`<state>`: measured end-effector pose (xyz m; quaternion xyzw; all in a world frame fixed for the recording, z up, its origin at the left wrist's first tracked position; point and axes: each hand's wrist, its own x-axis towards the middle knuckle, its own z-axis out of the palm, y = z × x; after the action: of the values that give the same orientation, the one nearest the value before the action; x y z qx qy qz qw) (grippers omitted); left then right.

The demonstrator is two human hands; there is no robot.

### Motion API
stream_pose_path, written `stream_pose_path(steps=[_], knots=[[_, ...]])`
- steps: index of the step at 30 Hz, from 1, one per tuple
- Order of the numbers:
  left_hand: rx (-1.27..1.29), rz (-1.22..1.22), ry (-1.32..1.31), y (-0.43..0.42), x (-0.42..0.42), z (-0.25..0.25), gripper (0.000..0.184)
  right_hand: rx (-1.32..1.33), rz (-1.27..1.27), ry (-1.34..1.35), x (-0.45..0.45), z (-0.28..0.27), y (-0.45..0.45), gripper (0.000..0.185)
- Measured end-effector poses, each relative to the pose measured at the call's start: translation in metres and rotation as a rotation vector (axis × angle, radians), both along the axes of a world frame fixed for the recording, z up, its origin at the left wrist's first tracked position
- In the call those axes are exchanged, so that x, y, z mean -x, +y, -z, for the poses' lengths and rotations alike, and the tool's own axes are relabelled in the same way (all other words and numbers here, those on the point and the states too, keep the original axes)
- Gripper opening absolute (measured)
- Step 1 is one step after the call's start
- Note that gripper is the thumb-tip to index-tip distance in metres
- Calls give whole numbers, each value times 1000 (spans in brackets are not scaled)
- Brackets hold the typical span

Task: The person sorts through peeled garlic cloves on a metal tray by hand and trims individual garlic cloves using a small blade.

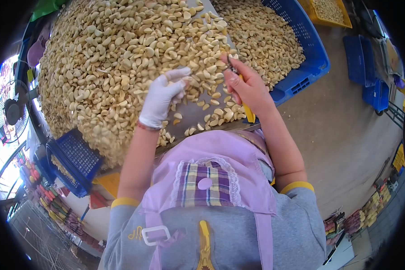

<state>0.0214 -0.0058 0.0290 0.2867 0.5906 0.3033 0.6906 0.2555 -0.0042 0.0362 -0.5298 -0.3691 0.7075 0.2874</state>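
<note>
A broad heap of pale cashew nuts [117, 58] covers the work table. Over its near edge is my left hand [163, 96] in a white glove, fingers curled and thumb drawn toward the index finger. Whatever sits between those fingertips is too small to make out. To the right, my bare right hand [247, 87] is closed around a small hand tool with a yellow handle [248, 112]. Its dark upper end shows near the thumb and index finger; the exact kind of tool is unclear. Loose nuts lie on the bare grey tabletop [189, 114] between my hands.
At the upper right stands a blue basket [317, 49] of nuts, with a yellow crate [321, 20] beyond it. A blue perforated basket [78, 153] is at the heap's lower left. A fan [12, 111] stands far left, and blue crates [360, 60] are at right.
</note>
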Motion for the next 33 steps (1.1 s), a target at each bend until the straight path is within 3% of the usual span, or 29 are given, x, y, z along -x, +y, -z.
stream_pose_path(steps=[1, 5, 8, 11, 13, 14, 16, 17, 18, 20, 21, 24, 25, 29, 33], knots=[[26, -98, -180, -2, 2, -2, 21, -21, -38, -29, 3, 0, -1, 46], [-12, -215, -353, -12, -4, -5, 21, -247, -242, -69, 15, 0, -7, 56], [-73, -189, -259, -17, -8, -9, 19, -601, -334, -162, 25, 16, -14, 62], [-106, -155, -191, -23, -14, -15, 17, -255, -465, -119, 21, -9, -5, 65], [-17, 56, -119, -19, -7, -12, 18, -374, -416, -147, 17, -1, -3, 63], [27, 162, -83, -16, -4, -10, 19, -579, -329, -171, 12, 17, -3, 62], [-265, 460, 310, -15, -12, 1, 24, -543, -180, -57, -1, 9, 1, 59], [-412, 606, 508, -14, -18, 5, 27, -303, -118, 79, -15, -5, 4, 57], [-415, 555, 569, -11, -28, 3, 28, -60, -54, 212, -24, -17, 5, 56], [-422, 453, 691, 1, -48, -7, 30, -123, 66, 265, -35, -13, 7, 54], [-533, 413, 817, 2, -50, 13, 28, -160, 125, 290, -38, -12, 9, 54], [-655, 602, 1038, 12, -51, 31, 30, -191, 140, 262, -42, -14, 11, 54], [-592, 601, 985, 12, -51, 28, 26, -183, 141, 237, -42, -15, 10, 52], [-88, 193, 207, 16, -42, 3, 20, -138, 100, 181, -36, -9, 6, 48], [42, -72, -246, 8, -21, 13, 28, -32, -19, 80, -17, -10, 0, 47]])
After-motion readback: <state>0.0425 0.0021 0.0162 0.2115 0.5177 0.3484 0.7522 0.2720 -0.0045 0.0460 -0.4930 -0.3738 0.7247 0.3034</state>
